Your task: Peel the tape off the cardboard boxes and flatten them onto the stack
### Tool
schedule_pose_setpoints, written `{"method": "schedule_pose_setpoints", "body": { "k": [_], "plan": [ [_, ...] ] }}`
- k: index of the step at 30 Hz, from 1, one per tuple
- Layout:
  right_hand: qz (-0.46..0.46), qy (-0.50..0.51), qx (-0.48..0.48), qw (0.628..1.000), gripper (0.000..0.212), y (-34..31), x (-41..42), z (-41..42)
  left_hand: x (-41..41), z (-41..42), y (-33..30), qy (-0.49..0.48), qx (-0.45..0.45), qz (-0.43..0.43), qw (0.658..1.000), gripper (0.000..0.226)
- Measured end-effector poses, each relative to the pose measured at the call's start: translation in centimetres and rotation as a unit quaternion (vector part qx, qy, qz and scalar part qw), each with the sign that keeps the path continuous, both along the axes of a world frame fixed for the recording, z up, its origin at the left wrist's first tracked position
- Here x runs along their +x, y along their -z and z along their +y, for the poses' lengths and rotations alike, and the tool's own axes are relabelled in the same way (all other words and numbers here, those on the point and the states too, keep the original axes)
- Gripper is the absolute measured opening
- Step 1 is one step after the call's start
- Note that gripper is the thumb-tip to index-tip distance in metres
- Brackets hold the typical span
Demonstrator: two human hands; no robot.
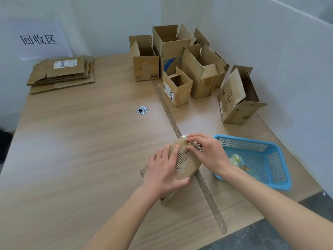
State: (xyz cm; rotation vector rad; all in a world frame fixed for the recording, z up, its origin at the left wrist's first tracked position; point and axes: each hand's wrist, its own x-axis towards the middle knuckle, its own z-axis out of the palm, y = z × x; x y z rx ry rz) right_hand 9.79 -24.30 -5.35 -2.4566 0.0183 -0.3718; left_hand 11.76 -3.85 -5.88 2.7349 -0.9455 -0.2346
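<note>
- A small box lies on the table at lower centre of the frame, wrapped in glossy clear tape.
- The left hand lies over the box's near side, fingers spread across the top and thumb hooked round the lower edge, holding it down.
- The right hand is at the far end, fingertips pinching a crinkled, lifted bit of tape.
- The box looks light and fairly stiff, though thin cardboard would dent under a hard squeeze; a flat palm steadies it better than a tight grip.
- The tape looks slick and likely to tear or stick to itself; I would take it at the loose edge, close to the cardboard, and pull low along the seam.
- A blue basket just right of the hands holds crumpled tape scraps.
- The stack of flattened cardboard sits at upper left, well apart from the hands.
- More open boxes stand at upper right.
- A strip runs diagonally across the table, passing under the box.
</note>
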Motion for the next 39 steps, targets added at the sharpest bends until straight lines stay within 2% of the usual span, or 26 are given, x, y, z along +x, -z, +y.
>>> {"method": "schedule_pose_setpoints", "body": {
  "k": [3,10,18,20,22,25,27,31,33,36,39],
  "plan": [
    [-0.015,0.043,-0.015,0.999,0.005,-0.1,0.5,0.1,0.7,0.4,-0.4,0.012,-0.004,0.015,1.0,0.108],
    [0.025,0.132,0.043,0.99,0.007,0.4,0.1,-2.4,2.1,0.8,-0.6,0.072,0.005,0.013,0.997,0.109],
    [0.098,0.158,0.116,0.976,0.009,0.7,1.1,-3.2,2.9,1.0,-1.2,0.078,-0.011,0.032,0.996,0.104],
    [0.095,0.122,0.084,0.984,0.008,-0.2,0.8,-3.5,3.0,1.2,-1.1,0.079,-0.015,0.032,0.996,0.104],
    [0.075,0.031,0.032,0.996,0.01,-1.0,-0.5,-4.0,3.0,1.4,-0.8,0.087,-0.011,0.032,0.996,0.105],
    [0.089,-0.052,0.015,0.995,0.024,-1.8,-3.7,-6.0,3.1,1.5,-0.6,0.097,-0.002,0.031,0.995,0.107],
    [0.125,-0.024,0.05,0.991,0.031,-2.8,-5.9,-7.9,3.1,1.5,-0.7,0.092,-0.003,0.033,0.995,0.106],
    [0.213,0.053,0.207,0.953,0.036,-5.6,-7.3,-11.3,2.9,1.5,-0.5,0.095,-0.007,0.022,0.995,0.105],
    [0.18,0.096,0.244,0.948,0.033,-7.0,-7.4,-12.8,3.0,1.6,-0.5,0.083,-0.008,0.032,0.996,0.106],
    [0.067,0.18,0.283,0.94,0.029,-8.9,-7.9,-14.2,3.3,1.5,-0.6,0.075,-0.014,0.033,0.996,0.106],
    [-0.006,0.213,0.322,0.922,0.029,-9.1,-7.9,-13.1,3.1,1.4,-0.6,0.075,-0.017,0.036,0.996,0.106]
  ]
}}
